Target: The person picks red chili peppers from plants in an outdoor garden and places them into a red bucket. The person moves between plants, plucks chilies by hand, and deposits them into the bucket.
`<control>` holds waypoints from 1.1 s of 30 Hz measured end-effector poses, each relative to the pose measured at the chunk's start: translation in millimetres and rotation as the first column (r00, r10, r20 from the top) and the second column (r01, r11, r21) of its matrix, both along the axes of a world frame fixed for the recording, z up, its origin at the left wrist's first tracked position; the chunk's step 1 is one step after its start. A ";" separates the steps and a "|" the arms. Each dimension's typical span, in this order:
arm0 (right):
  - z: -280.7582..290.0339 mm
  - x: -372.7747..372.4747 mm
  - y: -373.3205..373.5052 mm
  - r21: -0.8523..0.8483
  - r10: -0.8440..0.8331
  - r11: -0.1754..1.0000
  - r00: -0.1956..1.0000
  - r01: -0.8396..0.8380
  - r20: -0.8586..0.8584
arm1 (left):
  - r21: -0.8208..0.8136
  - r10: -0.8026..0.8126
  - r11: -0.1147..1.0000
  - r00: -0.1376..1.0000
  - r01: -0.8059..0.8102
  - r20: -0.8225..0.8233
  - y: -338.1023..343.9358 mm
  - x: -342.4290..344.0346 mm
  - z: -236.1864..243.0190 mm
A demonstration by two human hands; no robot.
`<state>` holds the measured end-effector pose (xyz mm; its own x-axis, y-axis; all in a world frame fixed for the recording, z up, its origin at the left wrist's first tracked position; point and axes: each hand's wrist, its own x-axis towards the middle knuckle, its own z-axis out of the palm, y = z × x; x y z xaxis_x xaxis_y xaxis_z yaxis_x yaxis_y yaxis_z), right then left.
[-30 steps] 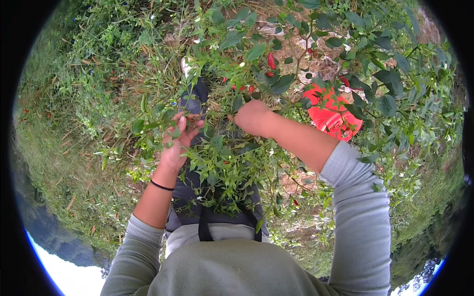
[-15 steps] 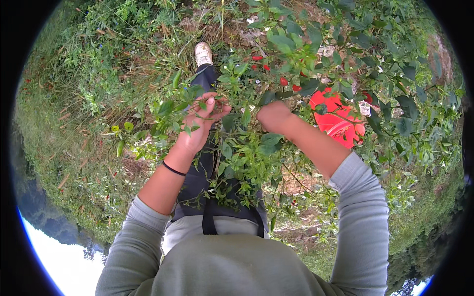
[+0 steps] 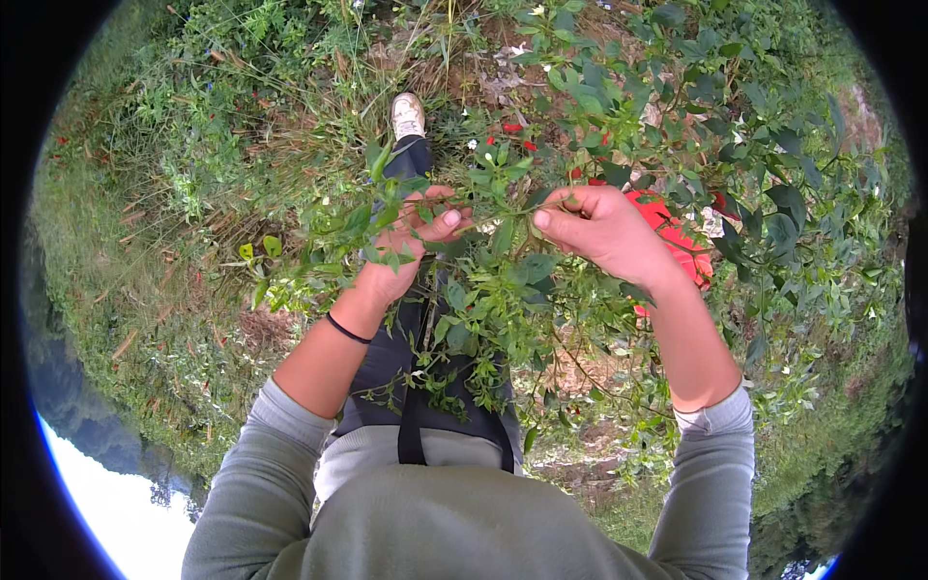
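Green leaves (image 3: 358, 218) partly hide the left hand (image 3: 410, 238).

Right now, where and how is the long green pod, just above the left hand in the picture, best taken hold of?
Probably near its lower end, in a light thumb-and-finger pinch, coming from the left. The long green pod is slim and points toward the picture's top, its lower end meeting leaves; the left hand is below and right, so the left side looks freer.
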<state>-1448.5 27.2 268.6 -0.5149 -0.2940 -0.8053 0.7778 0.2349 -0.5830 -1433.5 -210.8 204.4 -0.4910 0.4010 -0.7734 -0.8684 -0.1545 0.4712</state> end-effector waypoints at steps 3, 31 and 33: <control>-22.3 14.9 -22.4 0.275 0.303 0.933 0.917 -0.231 -0.259 | 0.083 -0.066 0.994 0.997 0.070 -0.042 4.3 0.4 5.5; -41.9 49.6 47.5 0.437 -0.586 0.716 0.809 0.544 -0.047 | 0.132 -0.123 0.981 0.980 0.144 -0.156 -14.3 21.1 -28.2; -46.0 30.0 47.4 0.429 -0.672 0.691 0.735 0.582 0.085 | 0.074 -0.231 0.965 0.952 0.250 -0.199 -5.3 4.5 -2.1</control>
<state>-1418.5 74.7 222.6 -0.2706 0.3573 -0.8939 0.9109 -0.2056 -0.3579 -1429.1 -216.0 202.3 -0.5028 0.5937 -0.6282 -0.7832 -0.0054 0.6218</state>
